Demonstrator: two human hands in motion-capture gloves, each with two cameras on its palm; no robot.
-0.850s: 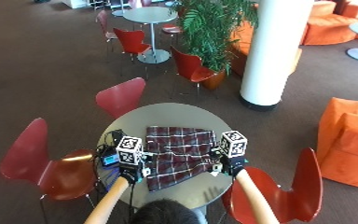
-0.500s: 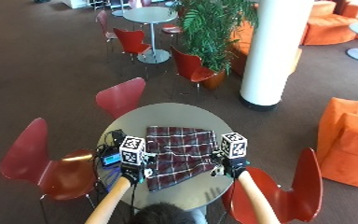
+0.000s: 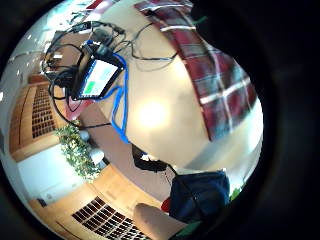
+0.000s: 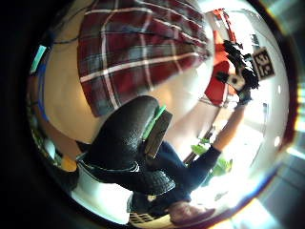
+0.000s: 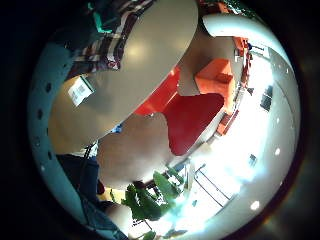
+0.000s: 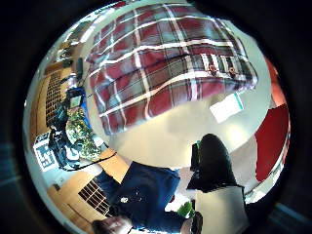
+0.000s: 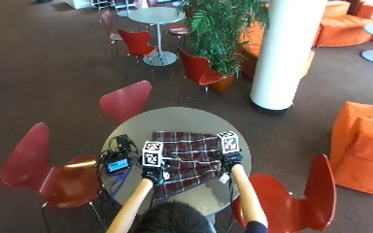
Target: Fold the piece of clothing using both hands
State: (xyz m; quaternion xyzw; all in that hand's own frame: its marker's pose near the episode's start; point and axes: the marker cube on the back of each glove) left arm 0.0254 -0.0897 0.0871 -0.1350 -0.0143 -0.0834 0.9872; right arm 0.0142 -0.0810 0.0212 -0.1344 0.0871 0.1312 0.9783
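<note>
Grip state: cannot tell for left hand [image 7: 151,173] or right hand [image 7: 231,159], both at cloth [image 7: 188,156] sides on surface [image 7: 174,119]. Advice: pinch both edges level, fold evenly.

**Lounge with red chairs on dark carpet**

A round grey worktop [image 7: 174,119] stands on dark carpet [image 7: 44,73], red chairs [image 7: 127,99] around it. At 12 o'clock rises a potted plant [image 7: 222,24], at 1 o'clock a white column [image 7: 283,53], at 3 o'clock an orange armchair [image 7: 364,145].

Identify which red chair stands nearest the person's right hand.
The red moulded chair beside the right hand, at the round grey table's right edge; others stand farther off.
</note>
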